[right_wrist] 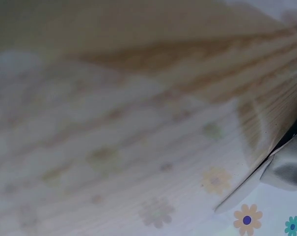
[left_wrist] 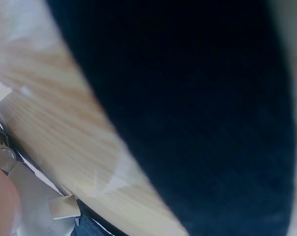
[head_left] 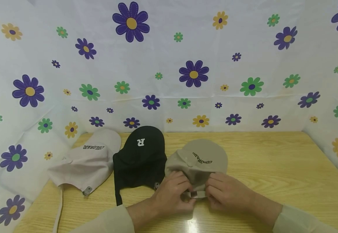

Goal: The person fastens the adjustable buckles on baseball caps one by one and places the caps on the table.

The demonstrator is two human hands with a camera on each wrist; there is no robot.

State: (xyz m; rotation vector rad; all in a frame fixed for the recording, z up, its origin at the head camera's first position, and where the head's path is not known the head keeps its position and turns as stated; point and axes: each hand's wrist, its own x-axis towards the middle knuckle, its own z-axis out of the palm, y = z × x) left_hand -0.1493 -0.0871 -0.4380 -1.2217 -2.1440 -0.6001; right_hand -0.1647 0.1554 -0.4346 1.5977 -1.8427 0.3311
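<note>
A khaki baseball cap (head_left: pixel 215 150) with dark COLORADO lettering lies at the middle of the table, brim pointing away. My left hand (head_left: pixel 173 191) pinches the left part of its rear edge, by the back strap (head_left: pixel 201 194) and a small metal buckle (head_left: pixel 193 194). At the right part of that edge, my right hand (head_left: pixel 225 191) grips the cap with curled fingers. The strap spans the gap between both hands. Dark fabric (left_wrist: pixel 187 118) fills much of the left wrist view. Neither wrist view shows the fingers at work.
Left of the khaki cap lies a black cap (head_left: pixel 147 136) with a white R, close to my left forearm. Farther left is a pale cap (head_left: pixel 96 158), its loose strap (head_left: pixel 59 207) hanging toward the front. A flowered cloth (head_left: pixel 169 48) stands behind the wooden table (head_left: pixel 273 161).
</note>
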